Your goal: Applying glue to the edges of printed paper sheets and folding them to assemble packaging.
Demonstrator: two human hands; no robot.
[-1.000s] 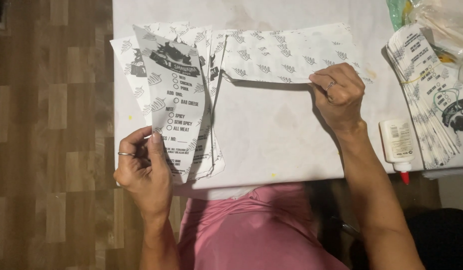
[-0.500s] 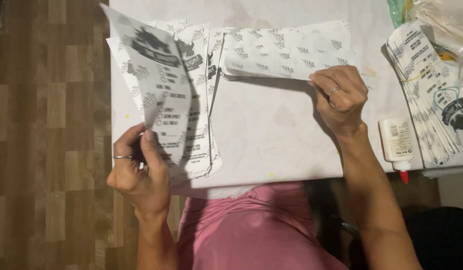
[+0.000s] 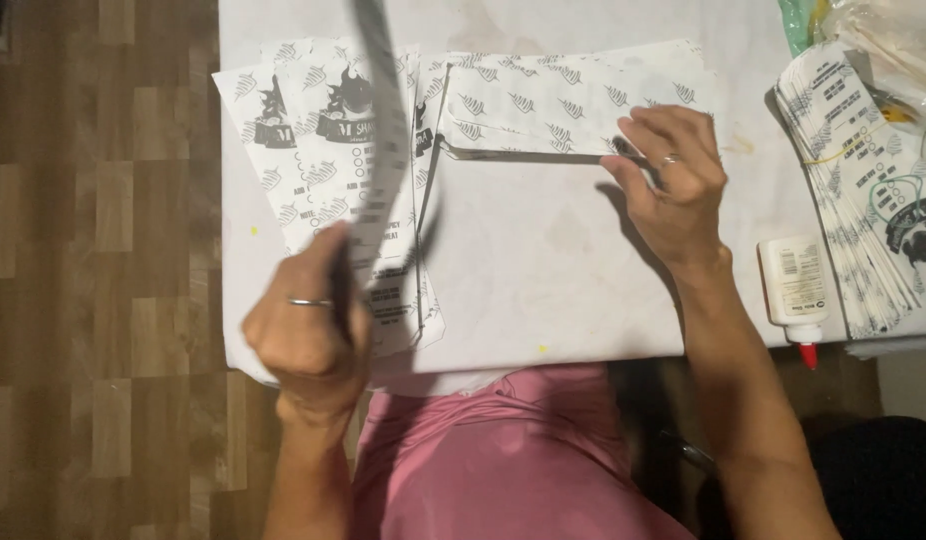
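L hand (image 3: 308, 335) swung paper sheet (image 3: 375, 120) up edge-on.

A glue bottle (image 3: 795, 290) with a red tip is seen lying at four o'clock on the white bench (image 3: 543, 290). A banded stack of printed bags (image 3: 868, 190) is fanned at three o'clock, clear plastic (image 3: 883, 30) at one o'clock.

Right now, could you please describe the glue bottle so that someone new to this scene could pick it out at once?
Start at the white table and go to its near right edge, beyond the right hand. Between that hand and the fanned stack of printed bags lies the glue bottle, flat on its side. It is the only plastic item among the paper: small, white, with a red tip.
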